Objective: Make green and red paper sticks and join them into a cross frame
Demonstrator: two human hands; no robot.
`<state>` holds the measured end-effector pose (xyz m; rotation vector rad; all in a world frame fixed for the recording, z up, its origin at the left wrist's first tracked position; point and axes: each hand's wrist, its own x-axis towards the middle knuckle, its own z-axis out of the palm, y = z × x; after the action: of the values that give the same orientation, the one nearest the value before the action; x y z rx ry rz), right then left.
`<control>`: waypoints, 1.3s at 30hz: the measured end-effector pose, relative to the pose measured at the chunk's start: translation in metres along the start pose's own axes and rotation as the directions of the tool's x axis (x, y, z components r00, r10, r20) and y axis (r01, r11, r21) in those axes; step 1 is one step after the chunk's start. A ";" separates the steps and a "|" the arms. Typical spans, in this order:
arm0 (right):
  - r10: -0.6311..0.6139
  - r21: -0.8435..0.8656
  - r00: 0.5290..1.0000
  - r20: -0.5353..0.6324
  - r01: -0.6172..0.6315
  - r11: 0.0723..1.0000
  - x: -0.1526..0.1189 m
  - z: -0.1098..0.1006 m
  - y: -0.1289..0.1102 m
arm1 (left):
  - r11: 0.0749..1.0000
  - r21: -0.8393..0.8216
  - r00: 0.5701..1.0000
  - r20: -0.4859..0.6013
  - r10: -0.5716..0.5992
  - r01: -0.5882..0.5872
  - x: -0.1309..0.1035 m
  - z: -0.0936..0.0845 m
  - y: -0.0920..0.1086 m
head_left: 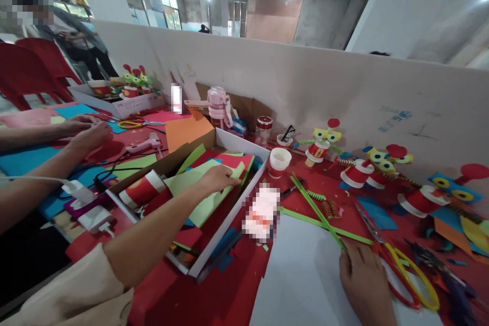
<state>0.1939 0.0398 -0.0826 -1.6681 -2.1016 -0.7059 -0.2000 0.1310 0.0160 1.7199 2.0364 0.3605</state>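
Note:
My left hand (218, 180) reaches into a white cardboard box (225, 229) and pinches the edge of a light green paper sheet (204, 204), which lies over red and green papers. At the lower right, my right hand (362, 272) rests on a large white sheet (300, 275), its fingers closed around the end of a narrow green paper strip (317, 209). A second green strip (344, 231) lies along the top of the white sheet. A red-and-white paper cup (143, 191) lies on its side in the box.
Yellow-red scissors (407, 270) and pliers (439, 270) lie right of my right hand. Paper-cup figures (319, 150) line the low wall (305, 81). A blurred phone (262, 214) lies beside the box. Another person's hands (89, 130) work at the left, near a pink glue gun (145, 146) and chargers (93, 216).

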 end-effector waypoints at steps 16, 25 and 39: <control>0.023 -0.037 0.999 0.032 -0.022 0.999 -0.001 0.000 -0.001 | 0.956 0.293 0.988 -0.144 0.055 -0.011 -0.021 0.003 0.018; 0.060 -0.027 0.998 0.034 -0.059 0.998 -0.001 -0.004 -0.005 | 0.962 0.256 0.778 -0.622 0.086 0.098 -0.026 -0.039 0.003; 0.030 0.084 0.998 0.055 -0.035 0.996 -0.001 -0.003 0.000 | 0.282 0.674 0.248 -0.149 0.957 -0.683 -0.152 0.020 0.032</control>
<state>0.1939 0.0377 -0.0806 -1.6889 -2.1046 -0.5602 -0.1441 -0.0130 0.0391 3.3850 1.1705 0.8081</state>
